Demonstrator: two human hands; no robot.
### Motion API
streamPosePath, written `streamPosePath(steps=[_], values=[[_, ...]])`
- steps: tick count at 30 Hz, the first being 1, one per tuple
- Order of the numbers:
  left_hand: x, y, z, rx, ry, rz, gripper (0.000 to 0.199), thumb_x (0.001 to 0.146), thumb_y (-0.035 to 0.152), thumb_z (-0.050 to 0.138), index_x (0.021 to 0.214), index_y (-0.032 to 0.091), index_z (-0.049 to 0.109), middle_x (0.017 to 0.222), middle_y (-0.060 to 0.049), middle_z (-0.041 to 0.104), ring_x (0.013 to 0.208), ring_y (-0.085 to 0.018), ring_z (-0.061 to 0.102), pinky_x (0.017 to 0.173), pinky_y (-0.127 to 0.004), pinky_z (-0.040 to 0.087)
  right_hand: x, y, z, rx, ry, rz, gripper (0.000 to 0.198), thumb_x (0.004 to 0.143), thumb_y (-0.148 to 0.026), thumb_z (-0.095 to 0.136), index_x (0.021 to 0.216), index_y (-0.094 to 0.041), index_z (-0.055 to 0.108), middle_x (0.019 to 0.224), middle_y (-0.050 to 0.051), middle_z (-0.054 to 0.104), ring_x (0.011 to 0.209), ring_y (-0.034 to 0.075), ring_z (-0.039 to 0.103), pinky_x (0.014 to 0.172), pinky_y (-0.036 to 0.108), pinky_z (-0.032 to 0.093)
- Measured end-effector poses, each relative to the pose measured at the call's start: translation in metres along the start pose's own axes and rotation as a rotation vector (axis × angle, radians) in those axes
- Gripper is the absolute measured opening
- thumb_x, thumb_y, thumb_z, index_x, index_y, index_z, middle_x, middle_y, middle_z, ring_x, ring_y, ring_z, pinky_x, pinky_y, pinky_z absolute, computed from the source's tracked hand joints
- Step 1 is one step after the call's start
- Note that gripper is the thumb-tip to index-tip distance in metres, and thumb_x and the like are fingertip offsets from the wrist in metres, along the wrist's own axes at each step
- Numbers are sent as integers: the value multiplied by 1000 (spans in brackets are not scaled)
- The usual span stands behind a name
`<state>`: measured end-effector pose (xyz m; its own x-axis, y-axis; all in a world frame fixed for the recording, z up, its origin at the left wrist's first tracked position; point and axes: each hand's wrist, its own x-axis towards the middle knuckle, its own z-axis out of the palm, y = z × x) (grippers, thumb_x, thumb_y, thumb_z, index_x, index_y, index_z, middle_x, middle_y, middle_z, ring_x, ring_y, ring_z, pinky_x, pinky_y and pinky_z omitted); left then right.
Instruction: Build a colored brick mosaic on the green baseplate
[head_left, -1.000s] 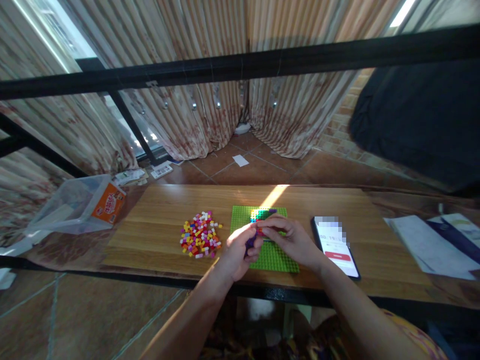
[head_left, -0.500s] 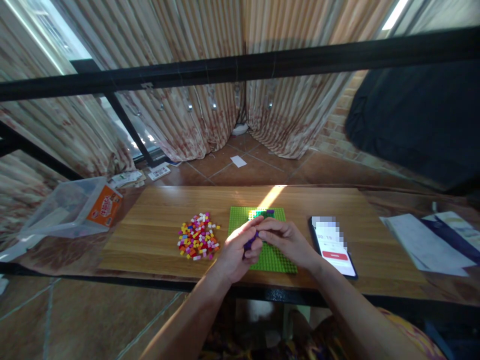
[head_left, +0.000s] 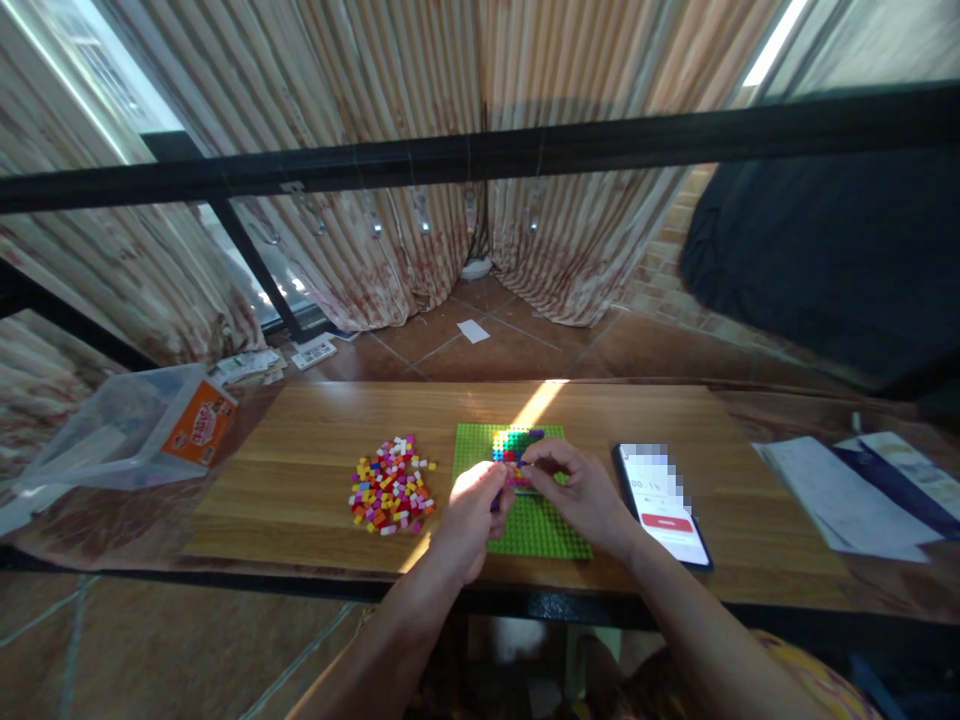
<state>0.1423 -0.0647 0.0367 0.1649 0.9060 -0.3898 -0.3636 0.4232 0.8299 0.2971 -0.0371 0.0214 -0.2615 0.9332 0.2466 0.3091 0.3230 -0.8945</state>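
A green studded baseplate (head_left: pixel 544 535) lies on the wooden table in front of me. Near its far side sits a patch of small coloured toy bricks (head_left: pixel 514 441), in white, teal, blue, red, pink and purple. My left hand (head_left: pixel 472 510) is closed around some dark purple bricks (head_left: pixel 496 500), mostly hidden by the fingers; its thumb reaches the patch's near edge. Thumb and forefinger of my right hand (head_left: pixel 581 490) pinch at the patch's right part, on what seems a small purple brick, largely covered by the fingertips.
To the left lies a loose pile of mixed bricks (head_left: pixel 390 485). A phone (head_left: pixel 664 510) with a lit screen lies right of the baseplate. Beyond the table's ends are a clear plastic bin (head_left: pixel 112 425) and some papers (head_left: pixel 810 490). A black rail (head_left: pixel 465 155) crosses behind.
My right hand's fingertips have moved from the purple bricks in my left hand to the patch on the baseplate. My left hand has lowered slightly, uncovering more of the patch.
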Motion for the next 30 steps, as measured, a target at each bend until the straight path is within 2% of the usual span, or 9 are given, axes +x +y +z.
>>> streamPosePath(steps=[3, 6, 13, 19, 24, 30], values=[[0, -1, 2, 58, 16, -4, 32, 79, 46, 60, 72, 17, 49, 51, 7, 40, 38, -2, 22, 40, -18, 10, -1, -1, 0, -127, 10, -92, 7, 86, -24, 58, 87, -22, 64, 83, 2, 65, 73, 14, 59, 67, 30, 48], [1, -1, 3, 68, 22, -21, 31, 75, 43, 65, 71, 17, 49, 51, 8, 38, 39, -2, 22, 40, -18, 10, -1, -3, 3, -119, 5, -133, 7, 86, -24, 59, 85, -22, 66, 87, 3, 66, 77, 15, 60, 70, 31, 49], [4, 1, 0, 30, -16, -47, 30, 72, 39, 68, 70, 18, 47, 51, 9, 37, 39, -1, 21, 41, -18, 8, -2, -4, 8, 73, 11, -66, 9, 84, -27, 62, 82, -24, 70, 91, 3, 69, 84, 16, 63, 76, 32, 52], [5, 4, 0, -15, -77, -66, 30, 73, 41, 69, 77, 17, 50, 51, 10, 36, 39, -1, 19, 40, -17, 9, -1, 4, 4, 193, 43, 67, 16, 85, -34, 61, 95, -24, 70, 85, 1, 71, 77, 15, 64, 72, 31, 52], [6, 3, -2, -11, -106, -57, 31, 72, 41, 71, 79, 17, 52, 50, 10, 36, 39, -1, 19, 40, -17, 9, 1, 4, 0, 125, -33, 14, 16, 87, -33, 60, 91, -24, 73, 89, 3, 70, 85, 16, 64, 77, 31, 50], [7, 1, -1, -6, -101, -72, 31, 73, 41, 70, 85, 16, 55, 51, 9, 38, 39, -1, 20, 40, -18, 9, 2, 2, -2, 183, -41, 4, 13, 84, -34, 64, 87, -25, 73, 89, 3, 68, 85, 16, 64, 77, 32, 52]])
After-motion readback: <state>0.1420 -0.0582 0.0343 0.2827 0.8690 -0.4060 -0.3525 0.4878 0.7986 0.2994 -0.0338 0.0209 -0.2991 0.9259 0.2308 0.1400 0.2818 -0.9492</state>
